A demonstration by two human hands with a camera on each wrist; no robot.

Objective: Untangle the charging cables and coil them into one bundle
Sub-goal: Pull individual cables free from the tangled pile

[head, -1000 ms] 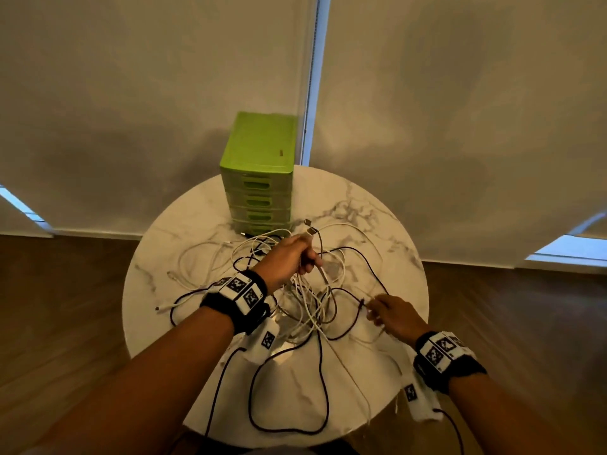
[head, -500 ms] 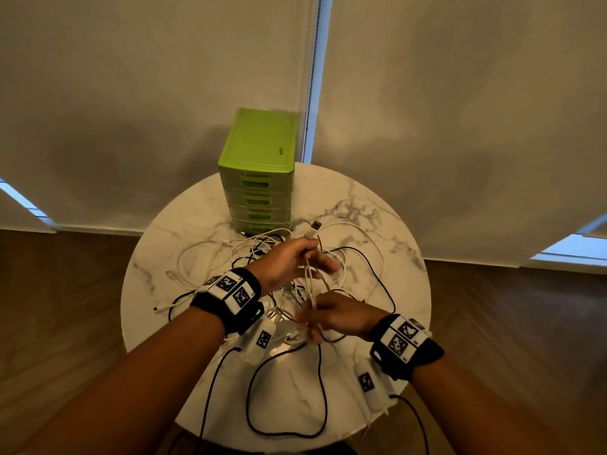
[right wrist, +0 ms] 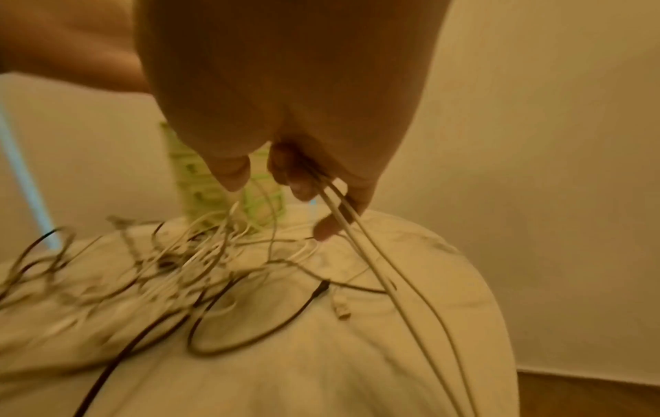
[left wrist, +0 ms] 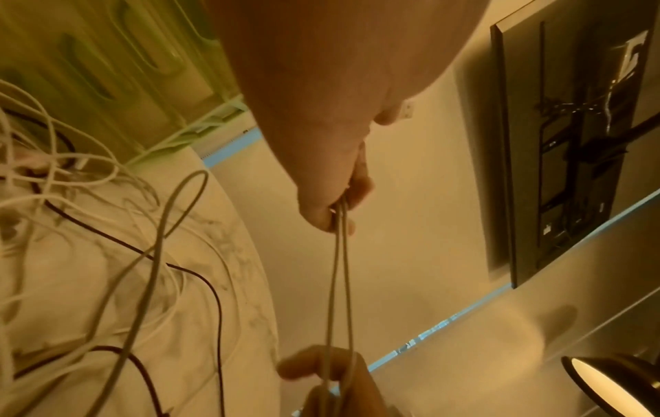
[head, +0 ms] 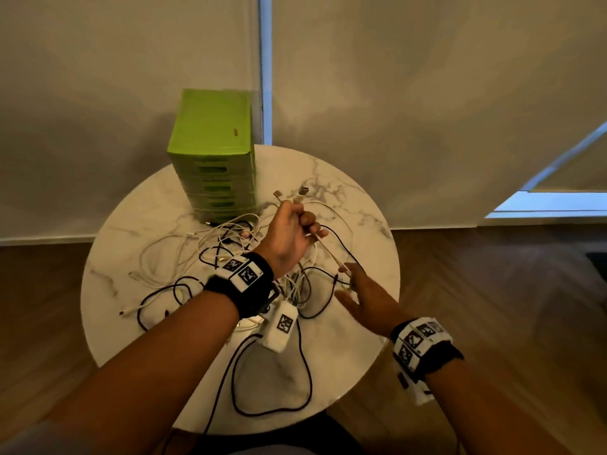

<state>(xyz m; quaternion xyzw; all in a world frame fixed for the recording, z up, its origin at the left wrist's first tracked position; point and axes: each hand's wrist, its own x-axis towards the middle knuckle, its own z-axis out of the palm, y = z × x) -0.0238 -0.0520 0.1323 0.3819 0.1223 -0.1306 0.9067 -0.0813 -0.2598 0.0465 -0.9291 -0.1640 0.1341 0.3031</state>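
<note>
A tangle of white and black charging cables (head: 226, 247) lies on the round marble table (head: 361, 224). My left hand (head: 305, 224) is raised over the tangle and grips two white cables (head: 328, 252); their plug ends (head: 303, 191) stick up above the fist. The two strands run taut down and to the right to my right hand (head: 349, 274), which pinches them between its fingertips. The left wrist view shows both strands leaving my left hand (left wrist: 335, 208). In the right wrist view they pass through the fingers of my right hand (right wrist: 314, 191).
A green drawer unit (head: 213, 152) stands at the table's back, touching the tangle. A black cable loop (head: 307, 372) lies by the front edge. Wooden floor surrounds the table. A lamp (left wrist: 614, 386) shows low in the left wrist view.
My right hand went in to the left hand, took the white strands and slid back out to the right along them. My left hand rose higher with the plug ends.
</note>
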